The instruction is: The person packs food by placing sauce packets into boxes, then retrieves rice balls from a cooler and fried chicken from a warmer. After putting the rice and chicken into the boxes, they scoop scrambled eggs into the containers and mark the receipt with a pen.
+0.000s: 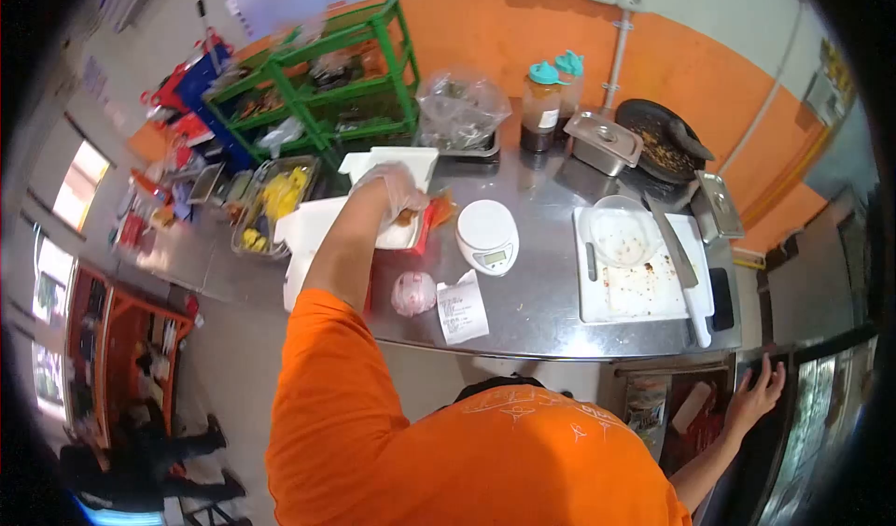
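In a clear plastic glove, my left hand [397, 193] reaches down into an open white-and-red takeaway box [423, 237]. Its fingers are curled together over a small piece of brown food [405, 218]; whatever they grip is mostly hidden. Left of it, another open white box [313, 223] lies partly behind my forearm. A round, paper-wrapped bundle [413, 294] and a printed receipt [464, 311] lie near the table's front edge. My right hand [756, 397], bare and with fingers spread, is off to the right beside a dark glass-fronted cabinet [810, 423], holding nothing.
A white digital scale [486, 232] stands mid-table. At right, a knife [674, 246] and clear bowl [623, 231] rest on a white cutting board [621, 297]. Behind are sauce bottles [541, 111], a stone mortar [653, 129] and a green rack [345, 106]. A person's legs [187, 451] show lower left.
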`<state>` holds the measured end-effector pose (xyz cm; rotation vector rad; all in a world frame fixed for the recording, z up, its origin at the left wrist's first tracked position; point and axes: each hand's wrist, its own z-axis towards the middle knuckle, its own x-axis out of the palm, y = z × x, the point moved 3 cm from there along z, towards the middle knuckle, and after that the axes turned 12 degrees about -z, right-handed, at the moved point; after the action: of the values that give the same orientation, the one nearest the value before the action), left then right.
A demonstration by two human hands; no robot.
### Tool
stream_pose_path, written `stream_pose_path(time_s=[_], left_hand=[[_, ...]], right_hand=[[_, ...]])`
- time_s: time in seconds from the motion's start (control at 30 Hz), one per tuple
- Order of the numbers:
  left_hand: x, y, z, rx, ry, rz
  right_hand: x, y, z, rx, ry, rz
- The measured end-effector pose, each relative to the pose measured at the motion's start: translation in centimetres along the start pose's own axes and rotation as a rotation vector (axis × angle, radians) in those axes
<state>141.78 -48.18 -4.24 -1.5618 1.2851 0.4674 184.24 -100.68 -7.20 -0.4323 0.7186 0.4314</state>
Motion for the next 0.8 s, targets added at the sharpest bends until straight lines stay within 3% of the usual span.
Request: stream_pose_path(time_s=[0.03, 0.1, 0.2, 0.23, 0.3, 0.43, 0.5, 0.57, 0.63, 0.7, 0.77, 0.8], left_hand=[[0.2, 0.2, 1.4, 0.048, 0.009, 0.188], [1.2, 1.3, 4.0, 0.101, 0.034, 0.152], [0.7, 2.1, 4.8, 0.025, 0.097, 0.133], [0.7, 2.5, 5.2, 0.093, 0.103, 0.161], [0.3, 3.7, 6.3, 0.215, 0.12, 0.229], [-1.0, 2.5, 4.5, 0.201, 0.14, 0.18], [-1.1, 2.4, 4.7, 0.284, 0.198, 0.313], [-0.1, 2.8, 4.8, 0.322, 0.272, 0.432], [1.0, 2.6, 4.3, 0.4, 0.386, 0.611], [3.9, 6.0, 7.4, 0.471, 0.454, 0.845], [4.9, 6.8, 8.6, 0.418, 0.492, 0.834], [5.2, 7.2, 8.8, 0.541, 0.479, 0.901]], right_hand=[[-0.5, 0.0, -0.9, 0.0, 0.032, 0.016], [-1.1, -0.3, -2.4, -0.015, 0.095, 0.06], [-0.8, 1.0, -1.8, 0.025, 0.179, 0.192], [-0.7, 2.0, -1.2, 0.019, 0.225, 0.24], [-0.5, 6.8, 1.4, -0.118, 0.227, 0.318], [-0.8, 18.1, 7.3, -0.361, 0.251, 0.523], [-1.9, 23.8, 9.7, -0.529, 0.152, 0.649], [-1.9, 28.6, 10.7, -0.619, 0.199, 0.805], [-2.4, 32.3, 11.1, -0.758, 0.135, 0.89], [-2.6, 34.3, 11.0, -0.835, 0.149, 0.946], [-2.2, 35.4, 10.4, -0.875, 0.19, 0.989], [-1.7, 35.5, 10.1, -0.857, 0.217, 0.997]])
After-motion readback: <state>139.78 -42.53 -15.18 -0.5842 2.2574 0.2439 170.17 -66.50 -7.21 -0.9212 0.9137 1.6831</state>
